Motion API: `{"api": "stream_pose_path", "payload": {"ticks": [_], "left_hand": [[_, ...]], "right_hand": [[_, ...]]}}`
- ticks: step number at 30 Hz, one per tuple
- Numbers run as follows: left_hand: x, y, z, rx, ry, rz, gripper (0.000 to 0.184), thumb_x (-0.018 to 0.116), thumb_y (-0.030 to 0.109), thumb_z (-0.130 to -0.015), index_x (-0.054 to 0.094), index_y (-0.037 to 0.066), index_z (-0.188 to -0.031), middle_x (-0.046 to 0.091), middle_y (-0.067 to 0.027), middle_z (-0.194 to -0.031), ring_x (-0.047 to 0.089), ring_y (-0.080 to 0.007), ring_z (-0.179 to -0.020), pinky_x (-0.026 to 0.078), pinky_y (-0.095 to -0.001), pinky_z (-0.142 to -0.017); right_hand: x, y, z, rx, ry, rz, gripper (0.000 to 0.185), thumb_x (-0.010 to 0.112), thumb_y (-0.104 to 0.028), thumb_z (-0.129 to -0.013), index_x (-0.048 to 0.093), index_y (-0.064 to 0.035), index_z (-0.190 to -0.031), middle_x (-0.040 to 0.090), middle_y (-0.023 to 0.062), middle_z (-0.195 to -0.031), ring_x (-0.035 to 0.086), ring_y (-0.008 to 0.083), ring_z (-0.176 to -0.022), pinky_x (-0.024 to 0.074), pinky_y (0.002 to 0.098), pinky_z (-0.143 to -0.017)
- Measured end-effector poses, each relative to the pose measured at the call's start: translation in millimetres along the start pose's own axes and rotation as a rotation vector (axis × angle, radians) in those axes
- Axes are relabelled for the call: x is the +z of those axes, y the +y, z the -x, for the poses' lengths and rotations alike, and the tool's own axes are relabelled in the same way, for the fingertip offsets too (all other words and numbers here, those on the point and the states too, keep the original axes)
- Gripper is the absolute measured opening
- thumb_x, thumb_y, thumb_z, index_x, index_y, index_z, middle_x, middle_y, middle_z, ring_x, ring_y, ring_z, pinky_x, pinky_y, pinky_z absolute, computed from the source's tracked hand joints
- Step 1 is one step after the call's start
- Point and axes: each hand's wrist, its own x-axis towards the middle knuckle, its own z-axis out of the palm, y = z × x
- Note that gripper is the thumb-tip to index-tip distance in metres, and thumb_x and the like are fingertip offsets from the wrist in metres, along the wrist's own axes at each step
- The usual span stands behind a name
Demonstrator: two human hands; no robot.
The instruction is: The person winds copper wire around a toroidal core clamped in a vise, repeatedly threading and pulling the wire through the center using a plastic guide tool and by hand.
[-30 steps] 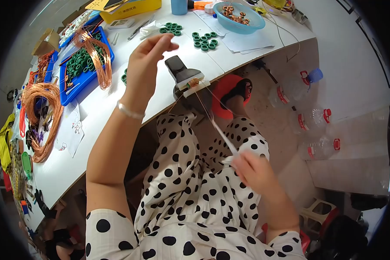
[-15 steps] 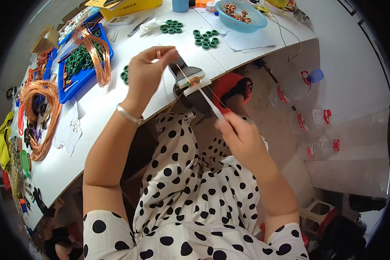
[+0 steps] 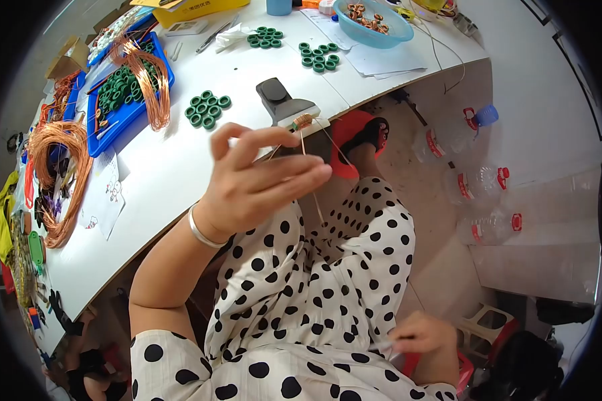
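Note:
A small copper-wound ring (image 3: 302, 121) sits at the white jaws of a dark vise (image 3: 279, 100) on the table's front edge. Copper wire (image 3: 320, 208) runs down from the ring, passing by the fingers of my left hand (image 3: 257, 175). That hand is just below the vise, its fingers apart, with nothing visibly held. Low at the right, over the lap, my right hand (image 3: 425, 337) is closed on a white tool (image 3: 381, 346), which is blurred and mostly hidden.
Groups of green rings (image 3: 207, 109) lie on the white table (image 3: 160, 160). A blue tray (image 3: 132, 130) with green rings and copper wire is at the left, near a big copper coil (image 3: 81, 180). A blue bowl (image 3: 401, 33) stands at the back; bottles (image 3: 478, 184) are on the right.
My left hand has come down from beside the vise to below it, and its fingers have spread. My right hand has pulled the white tool away from the ring, down and to the right.

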Motion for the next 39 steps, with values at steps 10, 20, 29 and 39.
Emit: {"api": "stream_pose_path", "payload": {"ticks": [10, 20, 29, 39], "left_hand": [[52, -66, -19, -0.983, 0.166, 0.588, 0.022, 0.068, 0.016, -0.086, 0.070, 0.005, -0.105, 0.070, -0.0092, -0.094, 0.062, -0.0168, -0.095, 0.046, -0.0293, -0.085], [7, -6, -6, -0.154, 0.042, 0.471, 0.018, 0.065, 0.003, -0.082, 0.071, 0.007, -0.099, 0.070, -0.0066, -0.095, 0.060, -0.0163, -0.091, 0.043, -0.0283, -0.089], [29, -51, -1, -0.854, 0.524, 0.535, 0.018, 0.069, 0.009, -0.084, 0.072, 0.004, -0.101, 0.071, -0.0036, -0.082, 0.062, -0.0125, -0.081, 0.047, -0.0251, -0.070], [33, -48, -14, -0.882, 0.309, 1.022, 0.024, 0.072, 0.015, -0.082, 0.070, 0.005, -0.103, 0.070, -0.0042, -0.095, 0.064, -0.0137, -0.084, 0.050, -0.0277, -0.078]], "right_hand": [[-34, -80, -181, -0.128, 0.562, 0.138, 0.024, 0.052, -0.023, -0.096, 0.059, -0.0027, -0.085, 0.051, 0.0007, -0.057, 0.044, 0.0050, -0.050, 0.0365, 0.0243, -0.047], [-4, -7, -10, 0.119, 0.152, 0.093, 0.021, 0.055, -0.019, -0.094, 0.063, -0.0015, -0.085, 0.051, 0.0065, -0.057, 0.048, 0.0143, -0.049, 0.0407, 0.0290, -0.049], [-17, -53, -137, -0.065, 0.620, 0.227, 0.023, 0.053, -0.022, -0.095, 0.061, -0.0030, -0.085, 0.047, -0.0022, -0.054, 0.043, 0.0048, -0.049, 0.0360, 0.0248, -0.046], [-26, -62, -112, 0.030, 0.458, 0.128, 0.028, 0.053, -0.027, -0.096, 0.059, -0.0011, -0.088, 0.053, 0.0033, -0.059, 0.048, 0.0110, -0.053, 0.0397, 0.0275, -0.050]]}}
